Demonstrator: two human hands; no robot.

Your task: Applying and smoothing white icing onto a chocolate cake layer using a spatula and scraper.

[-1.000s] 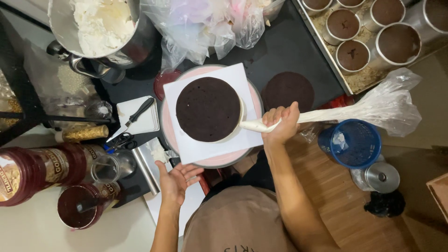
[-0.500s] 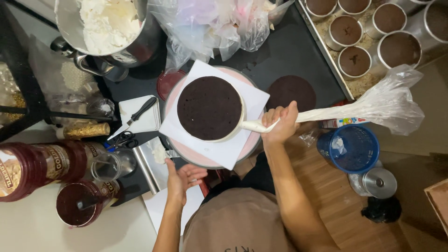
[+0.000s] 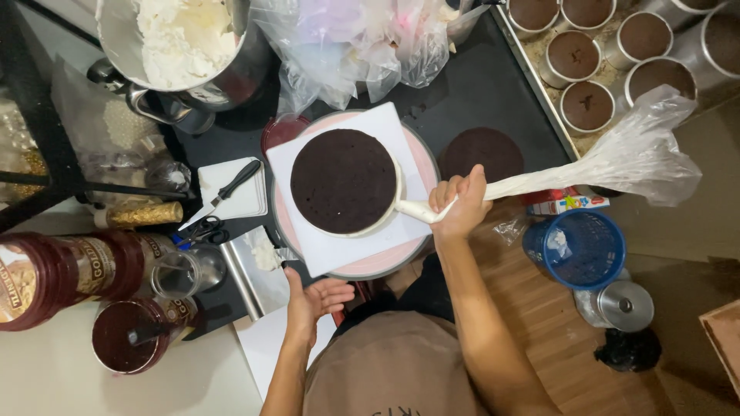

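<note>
Dark chocolate cake [image 3: 344, 181] sits on white paper atop a pink turntable [image 3: 420, 166] at mid-worktop. Right hand [image 3: 460, 202], clamped around a cream-filled piping bag [image 3: 609, 162], holds its tip against the cake's right edge. Left hand [image 3: 314, 299] rests open, palm up, just below the turntable, beside a metal scraper [image 3: 254, 270].

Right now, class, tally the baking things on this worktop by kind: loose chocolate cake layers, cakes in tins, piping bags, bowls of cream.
Loose chocolate cake layers: 2
Cakes in round tins: 7 in view, some cut off by the picture's edge
Piping bag, gripped in the right hand: 1
Metal bowl of white cream: 1
Total: 11
</note>
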